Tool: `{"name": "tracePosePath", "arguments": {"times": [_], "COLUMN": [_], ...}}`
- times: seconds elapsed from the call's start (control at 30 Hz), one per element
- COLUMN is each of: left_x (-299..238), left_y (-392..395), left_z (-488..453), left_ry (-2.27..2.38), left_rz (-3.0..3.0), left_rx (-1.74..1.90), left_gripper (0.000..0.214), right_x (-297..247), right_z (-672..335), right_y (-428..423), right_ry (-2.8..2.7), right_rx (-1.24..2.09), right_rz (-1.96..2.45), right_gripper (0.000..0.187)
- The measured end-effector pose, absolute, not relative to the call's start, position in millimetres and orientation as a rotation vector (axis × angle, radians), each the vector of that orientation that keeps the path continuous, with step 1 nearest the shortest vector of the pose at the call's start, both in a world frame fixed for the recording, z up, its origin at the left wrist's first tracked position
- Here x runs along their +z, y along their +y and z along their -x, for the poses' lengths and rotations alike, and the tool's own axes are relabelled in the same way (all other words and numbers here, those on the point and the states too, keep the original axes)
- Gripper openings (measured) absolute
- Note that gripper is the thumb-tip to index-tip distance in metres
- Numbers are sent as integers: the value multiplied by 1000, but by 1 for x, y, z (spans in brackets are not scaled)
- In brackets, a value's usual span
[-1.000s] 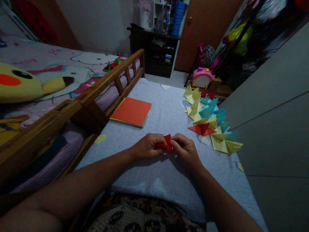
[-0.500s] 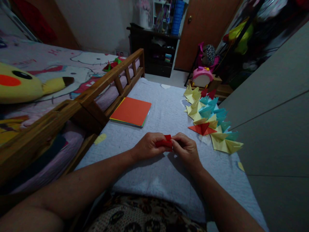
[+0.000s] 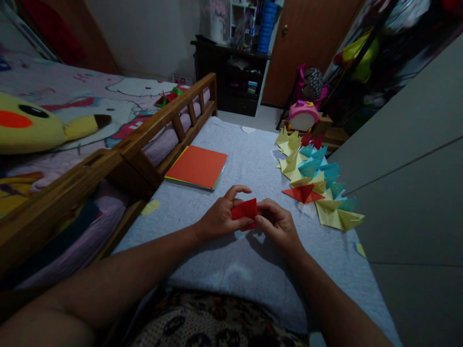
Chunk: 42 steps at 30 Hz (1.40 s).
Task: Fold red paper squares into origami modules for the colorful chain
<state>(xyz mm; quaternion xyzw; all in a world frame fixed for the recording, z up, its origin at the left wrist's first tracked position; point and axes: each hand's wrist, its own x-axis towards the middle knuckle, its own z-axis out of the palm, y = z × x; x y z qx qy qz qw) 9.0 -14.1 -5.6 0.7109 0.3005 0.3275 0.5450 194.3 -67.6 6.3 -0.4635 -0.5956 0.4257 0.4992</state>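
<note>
Left hand (image 3: 219, 218): clamped on red paper (image 3: 244, 209).
Right hand (image 3: 279, 222): pinches its right end.
Paper's long axis: left-to-right, between both hands.

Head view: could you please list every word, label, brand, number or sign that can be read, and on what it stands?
"nny": apparently the end of a red word on the pink patterned bedsheet; its beginning is unclear.
Other red letters on this bedsheet: too blurred to read.
Bottle label: too small to read.
Folded red paper and orange paper sheet: no text visible.
</note>
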Motion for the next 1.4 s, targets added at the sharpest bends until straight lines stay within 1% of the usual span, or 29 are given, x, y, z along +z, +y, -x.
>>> {"name": "tracePosePath", "arguments": {"times": [0.1, 0.23, 0.33, 0.4, 0.53, 0.6, 0.8, 0.97, 1.23, 1.4], "left_x": [-2, 3, 1, -3, -7, -7, -2, -2, -10, -10], "left_y": [-14, -14, -13, -13, -14, -14, -14, -14, -14, -15], "left_z": [-10, -12, -16, -19, -24, -25, -24, -24, -24, -21], "left_ry": [695, 721, 705, 661, 618, 625, 708, 754, 746, 717], "left_rz": [-1646, -1528, -1337, -1221, -1214, -1233, -1288, -1312, -1395, -1516], "left_rx": [762, 766, 767, 755, 726, 710, 798, 736, 684, 558], "left_gripper": [70, 79, 80, 70, 27, 19, 23, 29, 30, 23], "right_x": [2, 0, 3, 5, 5, 3, -2, 1, 1, 6], "right_z": [-193, -193, -193, -194, -194, -193, -192, -193, -194, -197], "right_y": [-67, -66, -66, -66, -65, -65, -65, -64, -64, -64], "right_ry": [-1450, -1389, -1316, -1282, -1237, -1235, -1395, -1393, -1381, -1332], "right_rx": [1056, 1055, 1077, 1067, 1043, 1066, 1095, 1034, 1000, 979], "right_rz": [1173, 1187, 1169, 1172, 1182, 1182, 1272, 1278, 1282, 1243], "right_gripper": [12, 17, 19, 20, 20, 20, 21, 23, 21, 24]}}
